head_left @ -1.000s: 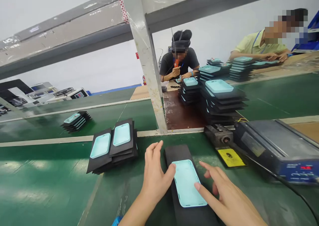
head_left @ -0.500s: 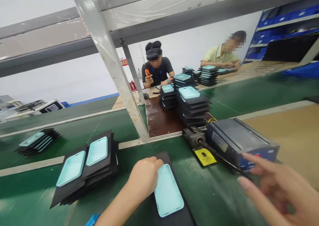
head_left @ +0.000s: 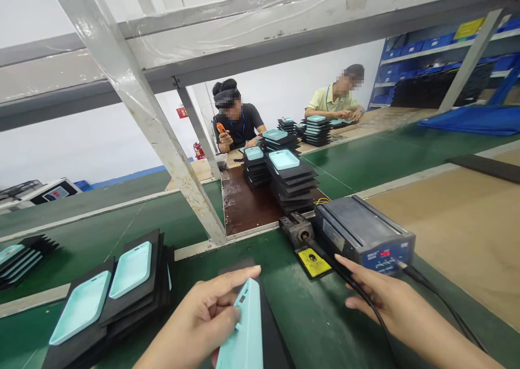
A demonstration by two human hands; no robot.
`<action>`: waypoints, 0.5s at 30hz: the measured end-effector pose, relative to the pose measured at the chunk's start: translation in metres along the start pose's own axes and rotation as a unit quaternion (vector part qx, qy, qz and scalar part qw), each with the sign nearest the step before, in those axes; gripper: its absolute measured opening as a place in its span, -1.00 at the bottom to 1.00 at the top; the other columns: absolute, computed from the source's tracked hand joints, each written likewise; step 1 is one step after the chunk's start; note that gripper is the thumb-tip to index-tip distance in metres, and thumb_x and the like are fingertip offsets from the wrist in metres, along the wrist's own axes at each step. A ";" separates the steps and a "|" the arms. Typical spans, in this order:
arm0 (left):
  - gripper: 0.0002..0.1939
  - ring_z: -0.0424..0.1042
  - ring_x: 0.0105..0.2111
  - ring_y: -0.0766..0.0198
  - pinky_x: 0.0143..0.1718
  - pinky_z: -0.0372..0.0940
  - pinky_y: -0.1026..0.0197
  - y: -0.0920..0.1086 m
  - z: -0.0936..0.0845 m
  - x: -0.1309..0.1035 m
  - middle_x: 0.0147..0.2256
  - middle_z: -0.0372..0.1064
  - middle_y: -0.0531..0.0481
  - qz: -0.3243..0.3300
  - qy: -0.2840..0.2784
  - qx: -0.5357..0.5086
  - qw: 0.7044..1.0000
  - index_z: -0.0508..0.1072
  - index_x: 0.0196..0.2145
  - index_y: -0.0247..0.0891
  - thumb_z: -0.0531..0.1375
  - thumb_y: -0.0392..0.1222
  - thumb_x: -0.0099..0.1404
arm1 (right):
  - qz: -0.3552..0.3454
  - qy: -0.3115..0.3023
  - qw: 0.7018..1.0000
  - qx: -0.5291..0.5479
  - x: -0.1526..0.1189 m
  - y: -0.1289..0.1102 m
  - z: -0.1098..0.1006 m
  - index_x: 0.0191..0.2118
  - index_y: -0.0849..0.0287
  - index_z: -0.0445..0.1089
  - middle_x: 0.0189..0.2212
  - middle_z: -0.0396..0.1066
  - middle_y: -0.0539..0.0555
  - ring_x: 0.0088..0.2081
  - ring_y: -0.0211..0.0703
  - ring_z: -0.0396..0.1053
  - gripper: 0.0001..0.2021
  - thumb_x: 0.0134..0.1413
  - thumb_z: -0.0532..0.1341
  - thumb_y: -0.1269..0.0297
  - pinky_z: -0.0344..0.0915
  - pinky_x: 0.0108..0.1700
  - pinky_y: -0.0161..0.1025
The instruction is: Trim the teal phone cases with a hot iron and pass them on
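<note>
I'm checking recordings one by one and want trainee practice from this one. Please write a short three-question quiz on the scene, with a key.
1. Which hand holds a light-blue case?
2. True or false: in the picture, the box with the red display stands to the left of the yellow pad.
3. The right hand is nearest to: A) fire extinguisher; B) black tool handle; C) blue shelf bins.
Key: 1, the left hand; 2, false; 3, B.

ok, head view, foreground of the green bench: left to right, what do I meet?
Leftmost pale-blue rectangular shell, second pale-blue rectangular shell, left hand, tilted pale-blue rectangular shell held by it, flat yellow square pad, right hand.
</note>
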State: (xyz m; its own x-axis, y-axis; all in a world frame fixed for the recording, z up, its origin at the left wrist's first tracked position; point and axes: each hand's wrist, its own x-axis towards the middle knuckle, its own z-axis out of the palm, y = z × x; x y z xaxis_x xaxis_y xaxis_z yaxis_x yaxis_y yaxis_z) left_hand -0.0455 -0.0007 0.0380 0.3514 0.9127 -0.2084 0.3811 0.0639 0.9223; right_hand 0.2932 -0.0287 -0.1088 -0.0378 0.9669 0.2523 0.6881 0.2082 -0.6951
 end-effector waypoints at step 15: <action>-0.47 0.39 -0.46 0.20 -0.54 0.32 0.29 -0.012 0.009 -0.008 -0.51 0.40 -0.03 -0.028 0.012 -0.013 0.999 0.50 0.10 -0.13 0.29 -0.03 0.16 | 0.062 0.201 0.971 0.117 0.021 -0.044 0.022 -0.01 0.07 0.40 -0.13 0.41 0.09 -0.32 -0.22 0.45 -0.65 0.25 0.13 -0.02 0.45 -0.29 -0.30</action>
State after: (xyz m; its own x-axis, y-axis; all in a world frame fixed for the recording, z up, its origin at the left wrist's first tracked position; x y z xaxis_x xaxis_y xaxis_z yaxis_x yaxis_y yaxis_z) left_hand -0.0452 -0.0121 0.0259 0.3098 0.9169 -0.2518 0.3777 0.1243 0.9175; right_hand 0.2462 -0.0143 -0.0873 0.3527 0.8613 0.3657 0.4832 0.1671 -0.8594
